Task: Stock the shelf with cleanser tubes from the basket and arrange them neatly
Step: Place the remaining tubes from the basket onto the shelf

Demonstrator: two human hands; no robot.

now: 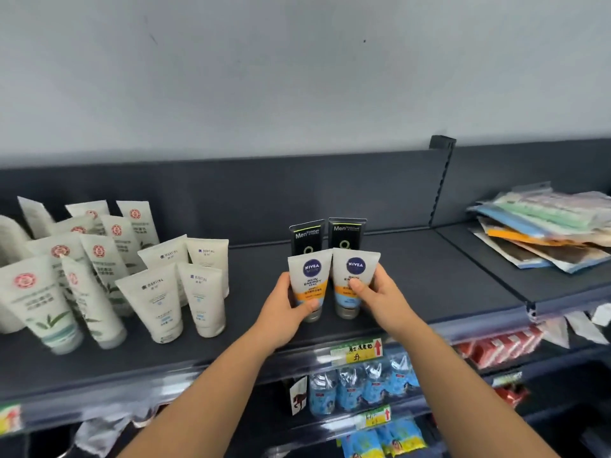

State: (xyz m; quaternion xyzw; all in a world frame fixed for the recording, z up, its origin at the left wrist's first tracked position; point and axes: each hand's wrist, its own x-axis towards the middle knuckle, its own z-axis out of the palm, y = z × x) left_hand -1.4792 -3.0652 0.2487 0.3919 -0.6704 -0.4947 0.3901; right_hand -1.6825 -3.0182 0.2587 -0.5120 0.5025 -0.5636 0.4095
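The fingers [286,281] of the left hand [284,307] are curled round the left cleanser tube [309,276], with the thumb laid across its lower front just above the cap. The fingers [380,272] of the right hand [380,294] grip the right cleanser tube [356,264] in the same way, the thumb pressed on the orange band of its label. Both tubes are white with a round dark blue badge. They stand cap down on the dark shelf [429,279], side by side, with their upper edges nearly touching between the two hands.

Just behind the fingers, further back on the shelf, stand two black tubes [306,238], also upright and side by side, one behind each held tube.

Well out to the left of the left hand is a crowd of cream tubes [165,299], all cap down. The nearer ones carry small blue print and the farther ones a red round seal and green leaves. Some lean against one another.

Well out to the right of the right hand, past the shelf's upright divider, lies a loose stack of flat packets [542,233].

Below the forearms, a yellow and green price label [357,351] sits on the shelf's front edge. Under it hang blue packets [360,385], and red packs [499,345] show further right.
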